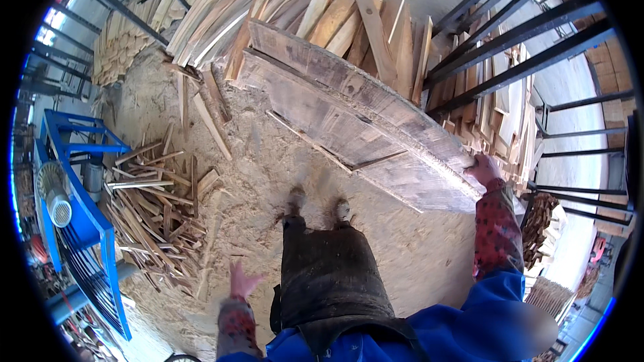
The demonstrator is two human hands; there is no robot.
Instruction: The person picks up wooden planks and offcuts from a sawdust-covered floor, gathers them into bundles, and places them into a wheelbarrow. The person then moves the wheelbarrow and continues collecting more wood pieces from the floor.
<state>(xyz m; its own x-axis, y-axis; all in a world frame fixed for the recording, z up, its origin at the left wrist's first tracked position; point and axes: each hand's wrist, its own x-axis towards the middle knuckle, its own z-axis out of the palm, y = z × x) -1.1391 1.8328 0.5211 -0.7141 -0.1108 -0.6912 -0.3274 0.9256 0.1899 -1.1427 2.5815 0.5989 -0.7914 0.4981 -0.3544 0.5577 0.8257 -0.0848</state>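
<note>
My right hand [484, 169] reaches out to the far right, its fingers closed over the near right end of a long, weathered wooden panel [315, 110]. The panel stretches from there to the upper middle, with sawdust along its ledge. Down at the lower left, my left hand [245, 280] hangs in the air with fingers spread, holding nothing. Nearest to it is a heap of thin wood offcuts [157, 228] on the floor. Both forearms wear red patterned sleeves, and a dark apron [332, 268] covers my front.
Behind the panel lean many rough boards [335, 17], with more stacked planks [496, 104] between dark metal bars [523, 53] at the right. A blue metal machine frame [107, 255] with a motor [57, 204] stands at the left. Sawdust and loose sticks [213, 127] cover the floor.
</note>
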